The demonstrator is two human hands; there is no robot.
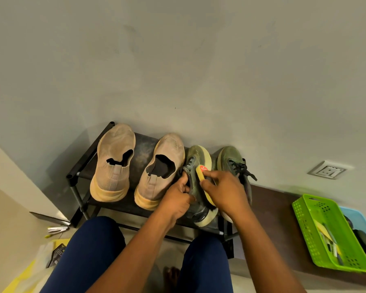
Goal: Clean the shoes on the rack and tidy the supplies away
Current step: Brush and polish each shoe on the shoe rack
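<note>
So the black rack (140, 149) sits against a plain grey wall (178, 60), its top shelf looking like scuffed dark fabric on thin metal tubes. Four shoes sit on it: two tan knit slip-ons (114, 161) on the left with chunky orange-ish foam soles, and two olive green lace-ups on the right. The left hand (178, 197) grips the collar of the nearer green shoe (195, 187), fingers curled round the tongue area and tilting it onto its side. The right hand (224, 191) holds a yellow shoe brush (203, 182) with a red sticker on top, fingers wrapped over it, bristles pressed against the shoe's upper. The other green shoe (232, 163) sits just right of it, partly hidden behind the right wrist. Off to the right on the floor, a perforated lime-green plastic basket (304, 225) holds supplies, with a light blue basket (359, 220) tucked beside it. Bottom left there's a yellow bag (25, 273) and some markers (55, 229).
</note>
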